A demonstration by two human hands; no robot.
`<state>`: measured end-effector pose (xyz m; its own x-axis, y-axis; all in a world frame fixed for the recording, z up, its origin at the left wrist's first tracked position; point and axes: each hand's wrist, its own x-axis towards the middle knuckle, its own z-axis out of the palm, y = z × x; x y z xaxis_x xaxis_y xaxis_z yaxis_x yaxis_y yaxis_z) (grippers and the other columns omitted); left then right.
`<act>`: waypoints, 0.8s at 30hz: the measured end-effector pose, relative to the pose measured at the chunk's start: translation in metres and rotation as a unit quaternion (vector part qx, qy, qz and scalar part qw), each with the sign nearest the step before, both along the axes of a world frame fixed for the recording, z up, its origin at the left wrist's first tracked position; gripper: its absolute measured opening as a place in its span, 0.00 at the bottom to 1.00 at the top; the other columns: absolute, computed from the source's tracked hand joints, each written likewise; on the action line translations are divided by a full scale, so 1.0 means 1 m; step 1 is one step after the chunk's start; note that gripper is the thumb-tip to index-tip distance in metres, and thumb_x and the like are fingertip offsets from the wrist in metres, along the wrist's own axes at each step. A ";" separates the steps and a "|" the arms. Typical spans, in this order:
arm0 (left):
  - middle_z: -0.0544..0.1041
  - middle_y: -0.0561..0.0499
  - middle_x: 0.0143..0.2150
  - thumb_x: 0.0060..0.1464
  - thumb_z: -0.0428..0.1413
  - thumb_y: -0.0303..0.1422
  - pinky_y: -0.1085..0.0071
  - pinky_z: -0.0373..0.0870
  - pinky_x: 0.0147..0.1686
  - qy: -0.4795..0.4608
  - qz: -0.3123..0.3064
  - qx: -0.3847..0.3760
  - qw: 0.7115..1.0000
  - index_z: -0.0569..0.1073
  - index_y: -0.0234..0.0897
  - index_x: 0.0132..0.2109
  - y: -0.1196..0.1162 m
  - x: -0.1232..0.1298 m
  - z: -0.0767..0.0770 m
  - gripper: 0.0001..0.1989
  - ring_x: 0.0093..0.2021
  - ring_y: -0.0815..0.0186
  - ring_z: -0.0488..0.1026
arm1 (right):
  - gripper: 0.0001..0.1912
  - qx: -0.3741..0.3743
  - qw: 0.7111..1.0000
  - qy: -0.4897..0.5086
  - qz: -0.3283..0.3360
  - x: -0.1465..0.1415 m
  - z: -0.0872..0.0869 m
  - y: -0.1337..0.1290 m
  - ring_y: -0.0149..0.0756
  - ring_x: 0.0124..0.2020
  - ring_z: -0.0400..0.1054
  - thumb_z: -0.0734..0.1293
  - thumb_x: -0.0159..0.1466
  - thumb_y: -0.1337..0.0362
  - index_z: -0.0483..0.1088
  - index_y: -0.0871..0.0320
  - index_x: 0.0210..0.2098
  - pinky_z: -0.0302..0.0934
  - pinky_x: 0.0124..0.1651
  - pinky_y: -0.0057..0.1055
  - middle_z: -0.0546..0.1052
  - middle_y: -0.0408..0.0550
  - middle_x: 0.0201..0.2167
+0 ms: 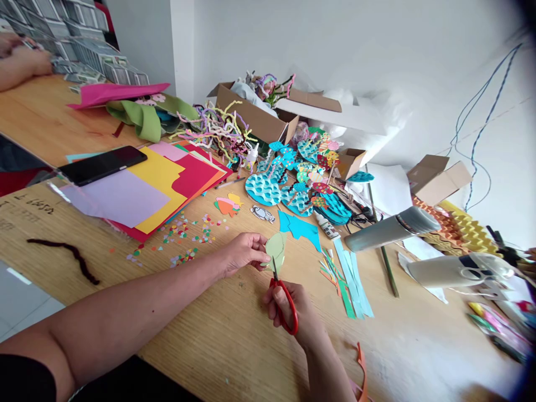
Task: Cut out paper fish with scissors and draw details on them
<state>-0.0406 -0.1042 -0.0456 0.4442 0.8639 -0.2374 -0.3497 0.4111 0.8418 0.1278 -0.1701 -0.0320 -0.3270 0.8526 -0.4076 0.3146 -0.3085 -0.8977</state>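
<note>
Near the middle of the wooden table, my left hand (248,252) pinches a small light green paper piece (275,245) by its left edge. Thin drawn lines show on the paper. My right hand (288,307) is closed round the red-handled scissors (292,319), whose blades point up and meet the lower part of the green paper. Just above the paper lie a small black-and-white cutout (262,214) and a blue paper scrap (299,228). An orange and yellow paper fish (228,205) lies to their left.
Coloured sheets (121,195) with a black phone (104,165) lie at the left. Paper dots (184,237) are scattered beside them. Blue wavy crafts (263,190), a glue bottle (326,226), paper strips (354,279) and a grey bottle (391,229) stand or lie rightward. Another person's hand (29,60) shows upper left.
</note>
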 end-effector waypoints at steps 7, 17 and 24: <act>0.74 0.51 0.26 0.34 0.63 0.29 0.73 0.64 0.25 -0.007 -0.001 0.005 1.000 0.71 0.31 0.35 0.000 0.000 -0.002 0.16 0.23 0.71 0.69 | 0.34 0.001 1.000 0.008 -0.006 0.001 -0.002 0.000 0.23 0.11 0.57 0.63 0.51 0.32 0.66 0.62 0.22 0.49 0.14 0.21 0.67 0.42 0.12; 0.74 0.51 0.26 0.35 0.63 0.29 0.73 0.63 0.26 -0.014 -0.009 0.000 1.000 0.71 0.31 0.35 -0.001 -0.001 0.001 0.16 0.23 0.71 0.68 | 0.34 -0.005 1.000 0.017 -0.006 0.002 -0.003 0.000 0.23 0.11 0.57 0.63 0.52 0.33 0.66 0.62 0.22 0.48 0.14 0.21 0.67 0.42 0.12; 0.74 0.50 0.27 0.37 0.64 0.32 0.73 0.62 0.25 -0.016 0.007 -0.003 1.000 0.70 0.31 0.35 0.000 -0.001 0.002 0.16 0.23 0.71 0.68 | 0.34 -0.012 1.000 0.008 -0.002 0.002 -0.004 0.000 0.22 0.11 0.58 0.63 0.51 0.32 0.66 0.62 0.23 0.48 0.15 0.20 0.67 0.41 0.13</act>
<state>-0.0415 -0.1045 -0.0437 0.4396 0.8688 -0.2280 -0.3813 0.4104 0.8284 0.1301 -0.1706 -0.0361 -0.3303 0.8443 -0.4220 0.2986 -0.3307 -0.8952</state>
